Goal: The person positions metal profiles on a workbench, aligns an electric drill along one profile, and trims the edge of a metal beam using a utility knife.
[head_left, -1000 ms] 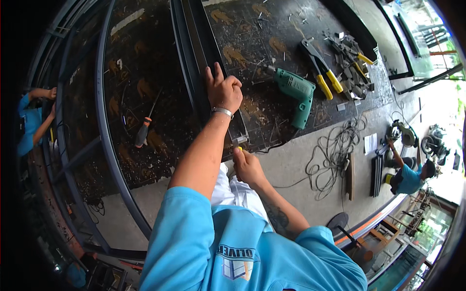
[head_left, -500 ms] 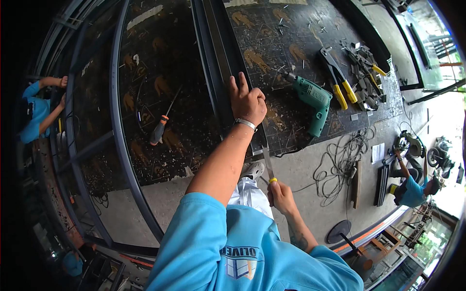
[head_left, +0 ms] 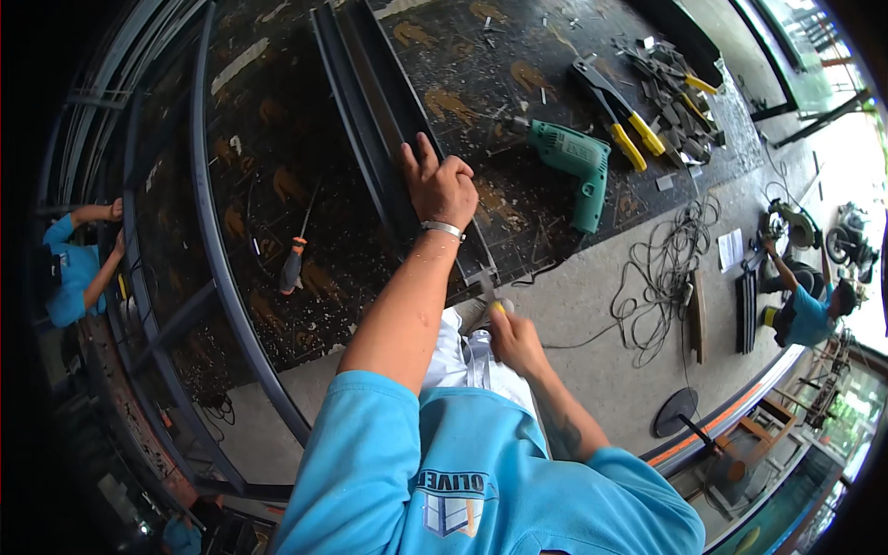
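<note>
A long dark metal channel profile (head_left: 373, 109) lies along the black-topped table, its near end at the table's front edge. My left hand (head_left: 444, 192) presses down on it near that end, two fingers stretched over the channel and the others bent at its right side. My right hand (head_left: 518, 340) is closed round the yellow handle of a flat file (head_left: 487, 285), whose blade is against or very close to the profile's near end. The exact contact cannot be made out, and my fist hides most of the handle.
Right of the profile lie a green power drill (head_left: 575, 166), yellow-handled crimping pliers (head_left: 620, 116) and small metal pieces (head_left: 680, 116). A screwdriver (head_left: 293, 264) and a dark metal frame (head_left: 205, 166) are leftward. Tangled cable (head_left: 652, 287) lies on the floor. Co-workers (head_left: 803, 310) (head_left: 79, 273) are at both sides.
My right hand has pushed the file forward, so less of its blade shows. My left hand stays on the profile. The whole view has shifted slightly.
</note>
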Demonstrator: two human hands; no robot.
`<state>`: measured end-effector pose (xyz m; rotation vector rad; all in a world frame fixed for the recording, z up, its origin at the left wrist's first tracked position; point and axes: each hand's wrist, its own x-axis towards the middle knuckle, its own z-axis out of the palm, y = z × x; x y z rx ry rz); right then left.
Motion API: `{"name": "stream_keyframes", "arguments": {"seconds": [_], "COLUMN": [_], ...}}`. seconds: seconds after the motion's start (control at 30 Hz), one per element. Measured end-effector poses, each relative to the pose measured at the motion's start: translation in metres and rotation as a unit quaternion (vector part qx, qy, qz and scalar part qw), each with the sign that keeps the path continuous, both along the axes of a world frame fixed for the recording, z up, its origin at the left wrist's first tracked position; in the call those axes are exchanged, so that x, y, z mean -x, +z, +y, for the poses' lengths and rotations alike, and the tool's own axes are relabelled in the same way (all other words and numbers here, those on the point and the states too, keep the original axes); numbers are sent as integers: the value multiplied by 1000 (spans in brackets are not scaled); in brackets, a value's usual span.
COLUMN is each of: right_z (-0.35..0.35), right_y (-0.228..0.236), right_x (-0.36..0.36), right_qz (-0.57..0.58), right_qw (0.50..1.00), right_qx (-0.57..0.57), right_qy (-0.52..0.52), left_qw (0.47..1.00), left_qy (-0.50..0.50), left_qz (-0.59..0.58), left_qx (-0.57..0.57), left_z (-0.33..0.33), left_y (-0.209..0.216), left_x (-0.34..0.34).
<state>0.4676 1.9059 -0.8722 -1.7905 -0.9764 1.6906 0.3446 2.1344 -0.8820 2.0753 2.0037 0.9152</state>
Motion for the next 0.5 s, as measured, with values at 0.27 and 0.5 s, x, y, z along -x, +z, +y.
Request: {"name": "stream_keyframes", "arguments": {"seconds": [0.27,0.5], "right_z": [-41,-127], "right_y": [10,81], "right_x": [-5,-84], "right_qz": [30,69], "right_qw": [998,991], "right_qx": [38,-106], "right_qy": [-28,-40], "left_qw": [1000,1000], "left_qy": [0,10], "left_qz": [-1,-16], "left_qx": [-6,10], "left_z": [5,11], "left_y": [-7,-1], "left_x": [2,6]}}
